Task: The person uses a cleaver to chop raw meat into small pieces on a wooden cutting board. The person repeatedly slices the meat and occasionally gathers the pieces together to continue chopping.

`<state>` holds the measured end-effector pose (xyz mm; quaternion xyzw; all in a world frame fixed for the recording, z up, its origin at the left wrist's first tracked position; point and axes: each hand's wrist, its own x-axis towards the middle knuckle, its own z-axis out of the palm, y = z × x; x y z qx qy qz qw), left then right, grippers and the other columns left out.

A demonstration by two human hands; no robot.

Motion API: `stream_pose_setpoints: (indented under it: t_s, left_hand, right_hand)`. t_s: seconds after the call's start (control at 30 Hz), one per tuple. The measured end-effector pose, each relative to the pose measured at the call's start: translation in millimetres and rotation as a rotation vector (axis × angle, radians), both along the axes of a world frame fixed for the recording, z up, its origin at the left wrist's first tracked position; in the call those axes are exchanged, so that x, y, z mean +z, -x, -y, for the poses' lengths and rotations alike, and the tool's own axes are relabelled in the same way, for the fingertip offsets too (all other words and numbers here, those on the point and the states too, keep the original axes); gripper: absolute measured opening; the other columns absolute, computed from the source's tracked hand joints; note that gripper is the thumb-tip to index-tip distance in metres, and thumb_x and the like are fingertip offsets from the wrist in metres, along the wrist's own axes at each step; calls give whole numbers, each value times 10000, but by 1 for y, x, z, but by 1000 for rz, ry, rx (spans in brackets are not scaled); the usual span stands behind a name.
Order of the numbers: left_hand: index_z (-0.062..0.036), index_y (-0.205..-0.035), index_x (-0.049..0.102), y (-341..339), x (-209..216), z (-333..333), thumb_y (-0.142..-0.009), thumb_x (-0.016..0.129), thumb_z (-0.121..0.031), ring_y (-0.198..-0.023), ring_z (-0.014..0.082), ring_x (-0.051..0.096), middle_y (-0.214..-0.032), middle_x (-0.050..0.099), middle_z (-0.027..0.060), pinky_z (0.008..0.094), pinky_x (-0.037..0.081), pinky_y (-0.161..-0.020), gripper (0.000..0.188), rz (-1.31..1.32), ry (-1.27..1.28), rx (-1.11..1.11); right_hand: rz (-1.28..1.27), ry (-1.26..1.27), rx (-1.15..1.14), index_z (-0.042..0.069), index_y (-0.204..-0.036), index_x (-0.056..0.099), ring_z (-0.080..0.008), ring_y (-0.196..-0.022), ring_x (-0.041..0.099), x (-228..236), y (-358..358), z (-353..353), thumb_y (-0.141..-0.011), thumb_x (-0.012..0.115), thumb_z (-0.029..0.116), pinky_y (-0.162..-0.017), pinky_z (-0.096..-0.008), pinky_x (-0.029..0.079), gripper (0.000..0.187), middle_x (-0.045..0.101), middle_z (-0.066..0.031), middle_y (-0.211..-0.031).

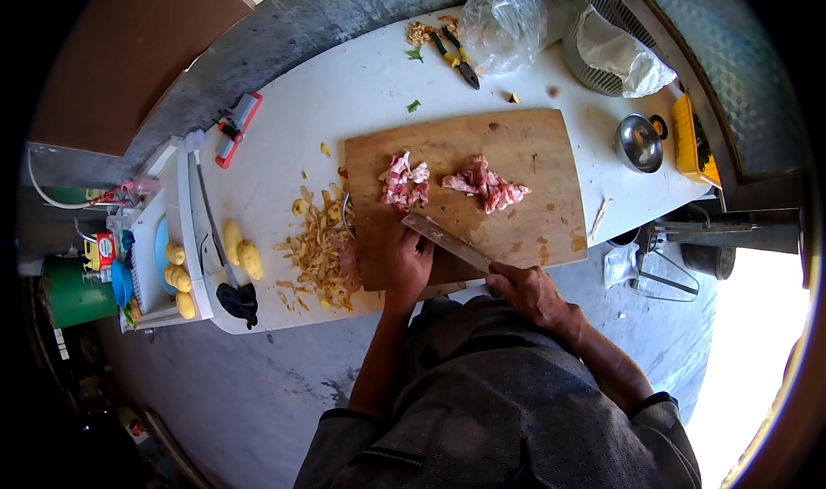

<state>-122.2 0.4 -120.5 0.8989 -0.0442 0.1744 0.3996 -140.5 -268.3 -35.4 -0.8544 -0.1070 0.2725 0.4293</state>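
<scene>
My right hand (531, 295) is closed round the handle of a cleaver (452, 246), whose blade slants up and left over a wooden cutting board (482, 136). Close by the blade's far end is my left hand (407, 261), low on the board's left part; its fingertips are partly hidden, and whether they grip anything does not show. Just beyond that hand lies a small pile of cut raw meat (404, 182). A second pile of meat pieces (486, 185) sits to its right, near the board's middle.
Potato peelings (314, 248) heap left of the board, with peeled potatoes (243, 252) farther left. Pliers (460, 59) and a clear plastic bag (503, 29) lie at the back. A metal bowl (639, 143), a grey basket (594, 59) and a yellow crate (688, 141) stand on the right.
</scene>
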Motion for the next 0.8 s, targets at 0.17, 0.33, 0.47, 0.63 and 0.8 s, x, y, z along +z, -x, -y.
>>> stream_pose_setpoints:
  t_s: [0.17,0.33,0.47,0.63,0.8]
  left_hand:
    - [8,-1217,757,-1,-2,5,-881,786,38,-1102,420,697,-1185,718,209,453,568,-951,339,-28,43,11]
    - [-1,-1137,755,-4,-2,4,-865,780,29,-1033,422,686,-1103,712,199,480,564,-882,275,-5,8,2]
    - [-2,-1095,754,-5,-5,5,-856,769,40,-1005,405,680,-1060,712,183,473,561,-873,242,4,19,8]
    - [20,-1073,763,-7,0,6,-898,759,75,-957,387,710,-1032,715,184,421,571,-842,183,-5,7,16]
    - [7,-1094,771,-5,2,6,-870,744,58,-992,405,699,-1046,735,177,469,572,-855,231,-22,48,39]
  right_hand:
    - [-9,-12,10,44,-1174,733,-488,-947,734,11,-3,2,-1119,620,362,-836,-565,575,342,753,-269,-953]
    - [-7,-5,71,41,-1154,704,-489,-939,731,18,-8,14,-1135,591,342,-826,-561,571,323,745,-257,-950]
    - [17,-25,102,25,-1128,683,-477,-889,723,24,-11,22,-1158,544,332,-811,-553,564,338,724,-241,-897]
    - [-23,-26,160,16,-1109,679,-467,-832,705,28,-26,19,-1184,483,335,-799,-546,557,382,702,-232,-855]
    - [-55,-6,210,19,-1153,697,-470,-810,696,30,-45,12,-1181,489,357,-794,-545,558,398,690,-228,-816]
